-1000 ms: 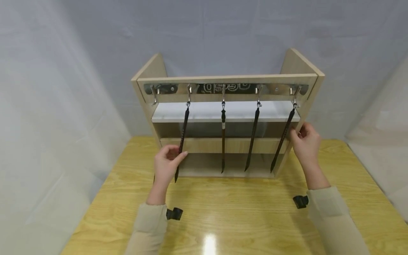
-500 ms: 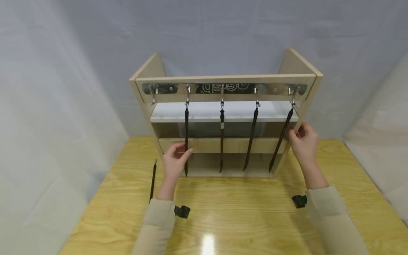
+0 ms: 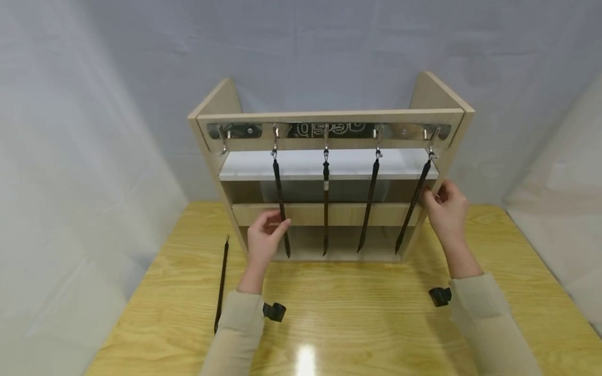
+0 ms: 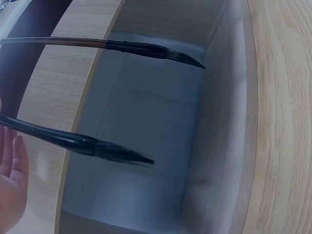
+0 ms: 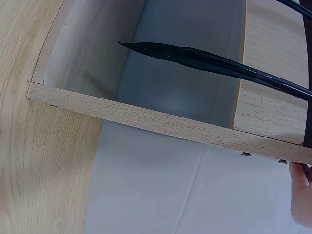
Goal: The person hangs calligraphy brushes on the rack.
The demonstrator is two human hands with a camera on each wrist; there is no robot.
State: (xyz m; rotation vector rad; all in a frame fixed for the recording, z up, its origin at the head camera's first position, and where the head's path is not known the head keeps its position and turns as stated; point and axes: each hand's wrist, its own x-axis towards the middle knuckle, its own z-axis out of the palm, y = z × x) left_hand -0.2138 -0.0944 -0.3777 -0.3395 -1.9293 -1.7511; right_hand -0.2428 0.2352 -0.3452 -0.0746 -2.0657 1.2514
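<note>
A dark calligraphy brush [image 3: 279,183] hangs by its loop from the second hook from the left, its lower end tilted right. My left hand [image 3: 263,237] is at its lower shaft, with thumb and fingers spread on either side. In the left wrist view, fingers [image 4: 18,156] lie just below the shaft, and the brush tip [image 4: 122,153] looks blurred. My right hand [image 3: 447,211] grips the right side panel of the wooden desk shelf [image 3: 329,117]. Three more brushes hang along the rail, including a brown-shafted brush [image 3: 326,209] in the middle.
Another brush [image 3: 222,284] lies on the wooden table [image 3: 357,324], left of the shelf, partly beside my left sleeve. The leftmost hook [image 3: 222,141] carries no brush. Pale sheeting [image 3: 329,52] stands behind and at both sides.
My left hand has moved right, and the brush by it has swung from leaning left to leaning right. The brush on the table has come into view. My right hand stays put.
</note>
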